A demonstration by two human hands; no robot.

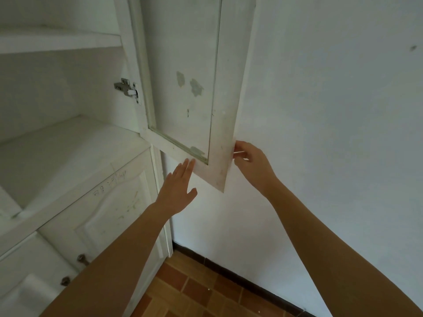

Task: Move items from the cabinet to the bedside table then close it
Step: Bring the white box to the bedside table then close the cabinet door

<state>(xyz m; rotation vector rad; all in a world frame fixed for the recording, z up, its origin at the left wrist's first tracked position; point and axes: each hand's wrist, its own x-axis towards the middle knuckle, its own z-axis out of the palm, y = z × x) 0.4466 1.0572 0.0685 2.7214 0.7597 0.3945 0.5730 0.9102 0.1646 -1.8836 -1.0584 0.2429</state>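
Observation:
The white cabinet [68, 156] stands at the left with its upper glass-paned door [226, 99] swung wide open against the wall. My right hand [251, 165] grips the door's outer edge near its bottom corner. My left hand [178, 191] is flat with fingers apart, its fingertips touching the door's lower rail from the near side. The visible cabinet shelves [57, 40] hold nothing I can see. The bedside table is out of view.
A metal hinge [127, 89] joins the door to the cabinet frame. Below are closed lower doors with round knobs [82, 259]. A white wall [332, 110] fills the right side. Brown tiled floor [194, 291] lies below.

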